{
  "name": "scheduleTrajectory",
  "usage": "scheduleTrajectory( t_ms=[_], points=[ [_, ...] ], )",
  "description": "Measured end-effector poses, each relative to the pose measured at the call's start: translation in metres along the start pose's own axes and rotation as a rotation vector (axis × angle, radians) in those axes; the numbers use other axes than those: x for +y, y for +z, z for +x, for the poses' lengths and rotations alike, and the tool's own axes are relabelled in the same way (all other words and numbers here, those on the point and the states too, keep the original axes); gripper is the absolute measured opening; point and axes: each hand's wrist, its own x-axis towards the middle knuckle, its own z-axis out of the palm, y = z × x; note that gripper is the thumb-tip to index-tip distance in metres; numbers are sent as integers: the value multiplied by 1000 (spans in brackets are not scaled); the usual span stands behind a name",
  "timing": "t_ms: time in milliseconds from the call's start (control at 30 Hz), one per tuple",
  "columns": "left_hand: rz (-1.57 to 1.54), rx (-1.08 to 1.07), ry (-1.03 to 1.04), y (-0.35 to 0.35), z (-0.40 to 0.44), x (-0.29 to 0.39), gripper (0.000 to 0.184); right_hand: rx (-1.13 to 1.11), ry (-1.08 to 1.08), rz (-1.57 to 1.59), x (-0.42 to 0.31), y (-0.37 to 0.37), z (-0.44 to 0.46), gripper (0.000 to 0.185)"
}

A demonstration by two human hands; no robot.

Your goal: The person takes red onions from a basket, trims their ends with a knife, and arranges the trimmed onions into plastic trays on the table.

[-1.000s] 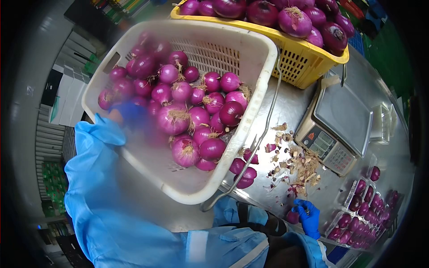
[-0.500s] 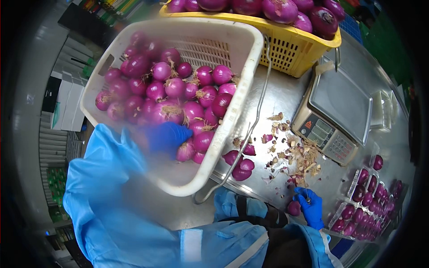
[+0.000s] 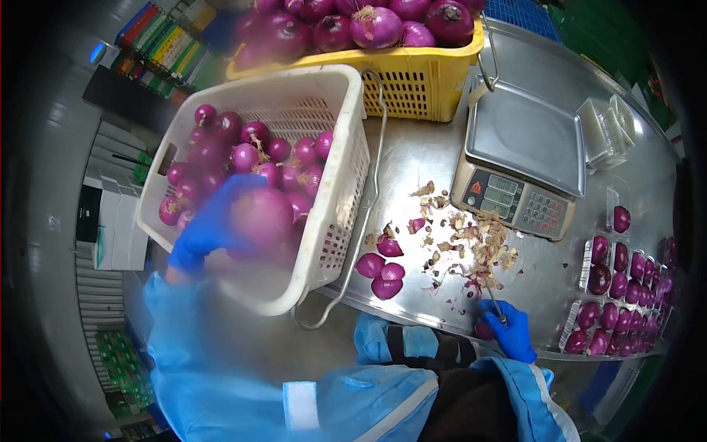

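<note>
My left hand [image 3: 206, 232], in a blue glove, is closed around a large red onion [image 3: 261, 215] above the white basket [image 3: 342, 125]; both are blurred. Many more red onions [image 3: 245, 157], some with dry roots, fill the basket beneath. On the right, my gloved right hand [image 3: 513, 333] grips a small knife [image 3: 494, 300], its thin blade pointing up and away. Beside those fingers, at the table's near edge, sits a red onion [image 3: 483, 328], partly covered by the hand. Several peeled onion pieces [image 3: 387, 278] lie between the basket and the knife.
Dry skins and trimmings [image 3: 486, 247] are scattered over the steel table [image 3: 412, 155]. A weighing scale [image 3: 515, 197] stands behind them. Clear trays of peeled onions [image 3: 617, 291] line the right side, with stacked trays [image 3: 605, 132] further back. A yellow crate [image 3: 420, 81] of onions is at the back.
My left hand has come up from among the onions with a large one in it. My right hand keeps the knife near the table edge. The camera view has shifted.
</note>
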Motion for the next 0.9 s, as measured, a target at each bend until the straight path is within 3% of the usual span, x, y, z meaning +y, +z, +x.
scheduleTrajectory(
  t_ms=[100, 167, 200, 267, 300, 400, 467, 533, 633, 767, 900],
  points=[
    [-245, 260, 37, 68, -23, 67, 110, 55, -116, 10, -35, 6, 12, 20],
    [-246, 214, 176, 91, -32, 66, 118, 47, -256, 51, -62, 4, 17, 21],
    [-382, 182, 271, 117, -43, 68, 87, 4, -351, 93, -74, 0, 18, 21],
    [-549, 107, 302, 155, -49, 58, 91, -84, -545, 88, -98, -11, 19, 23],
    [-482, -36, 225, 165, -53, 71, 92, -132, -643, 42, -108, -16, 16, 26],
    [-531, -193, -67, 199, -55, 70, 96, -308, -709, -60, -131, -25, 3, 29],
    [-528, -289, -206, 216, -51, 66, 96, -255, -796, -213, -122, -22, -1, 32],
    [-502, -314, -184, 232, -49, 49, 93, -154, -895, -318, -104, -16, 2, 34],
    [-485, -361, -116, 246, -47, 32, 88, -178, -768, -323, -83, -25, 1, 37],
    [-415, -409, -84, 258, -44, 29, 84, -152, -861, -243, -71, -22, -8, 37],
    [-240, -413, -41, 267, -42, 28, 82, -146, -841, -358, -73, -29, -14, 33]
  ],
)
